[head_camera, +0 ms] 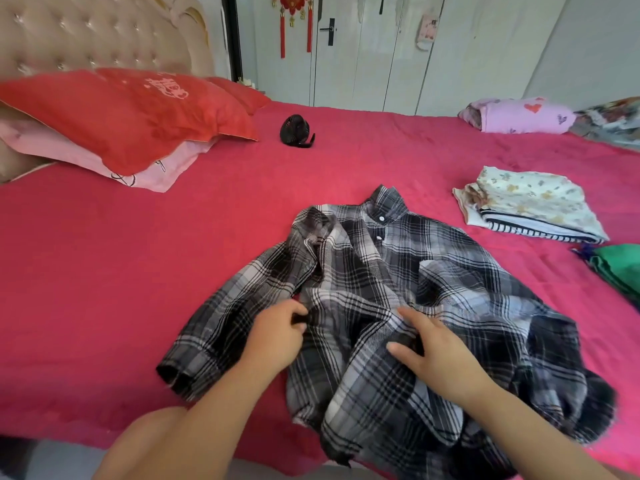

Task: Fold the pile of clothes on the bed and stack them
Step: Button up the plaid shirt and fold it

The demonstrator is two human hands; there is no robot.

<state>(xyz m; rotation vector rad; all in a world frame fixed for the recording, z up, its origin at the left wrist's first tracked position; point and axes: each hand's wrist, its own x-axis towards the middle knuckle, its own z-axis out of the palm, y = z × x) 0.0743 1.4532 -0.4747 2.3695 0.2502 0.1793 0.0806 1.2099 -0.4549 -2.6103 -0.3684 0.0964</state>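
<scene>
A black, grey and white plaid shirt (pixel 391 292) lies rumpled and face up on the pink bedspread (pixel 104 271), collar away from me. My left hand (pixel 277 337) pinches the shirt's front edge near its left sleeve. My right hand (pixel 433 355) grips a fold of the shirt's front, thumb and fingers around the cloth. A stack of folded clothes (pixel 530 209), floral on top and striped below, sits to the right. A green garment (pixel 620 268) lies at the right edge.
Red and pink pillows (pixel 131 123) lean on the headboard at the left. A small black fan (pixel 296 130) rests mid-bed. A folded lilac bundle (pixel 519 116) and a patterned cloth (pixel 613 123) lie at the far right. White wardrobe doors stand behind.
</scene>
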